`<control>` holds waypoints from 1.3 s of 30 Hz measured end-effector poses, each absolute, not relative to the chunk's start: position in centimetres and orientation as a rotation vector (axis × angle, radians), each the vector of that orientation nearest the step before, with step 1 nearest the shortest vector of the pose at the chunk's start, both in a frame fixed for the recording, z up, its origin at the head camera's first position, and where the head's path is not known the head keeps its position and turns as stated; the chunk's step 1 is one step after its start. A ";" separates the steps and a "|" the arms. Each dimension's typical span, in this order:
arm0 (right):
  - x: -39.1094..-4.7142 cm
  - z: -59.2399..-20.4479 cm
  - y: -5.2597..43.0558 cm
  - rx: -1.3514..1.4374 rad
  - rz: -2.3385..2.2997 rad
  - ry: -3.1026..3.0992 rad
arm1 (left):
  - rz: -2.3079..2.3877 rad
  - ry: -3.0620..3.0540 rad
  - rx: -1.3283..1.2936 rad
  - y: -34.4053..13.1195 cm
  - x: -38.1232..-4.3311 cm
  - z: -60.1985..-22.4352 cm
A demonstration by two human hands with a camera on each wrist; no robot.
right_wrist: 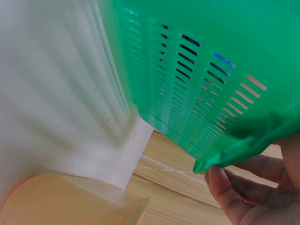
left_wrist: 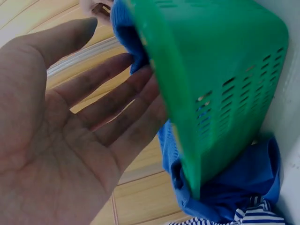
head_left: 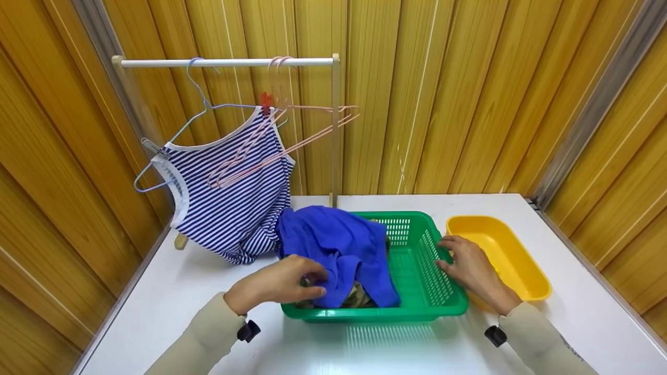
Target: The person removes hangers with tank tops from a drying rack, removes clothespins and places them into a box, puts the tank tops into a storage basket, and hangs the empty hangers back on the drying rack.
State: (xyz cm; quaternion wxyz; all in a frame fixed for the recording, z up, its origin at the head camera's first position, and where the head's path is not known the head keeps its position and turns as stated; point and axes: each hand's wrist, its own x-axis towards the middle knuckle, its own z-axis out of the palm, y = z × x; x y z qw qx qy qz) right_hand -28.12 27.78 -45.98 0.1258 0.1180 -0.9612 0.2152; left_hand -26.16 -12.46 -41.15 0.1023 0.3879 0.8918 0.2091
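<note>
Beige sleeves (head_left: 200, 333) are flanking a green basket (head_left: 375, 313) bearing blue cloth (head_left: 331, 229), probably soft, light, best pinched by a fold, the left hand (head_left: 281, 282) and basket-side right hand (head_left: 473, 264) both showing fingers apart.

My right hand (head_left: 471, 268) contacts the basket (head_left: 375, 313): smooth, glossy plastic. Tub (head_left: 521, 265): smooth, shiny plastic. Blue garment (head_left: 333, 234): matt, creased cloth. Tabletop (head_left: 125, 323): smooth, glossy. Wall panels (head_left: 375, 114): wood-grained, satin finish.
</note>
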 end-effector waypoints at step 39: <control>-28.6 -45.6 26.8 0.375 0.471 -2.811 | 1.038 3.044 0.805 -17.6 -34.7 -46.2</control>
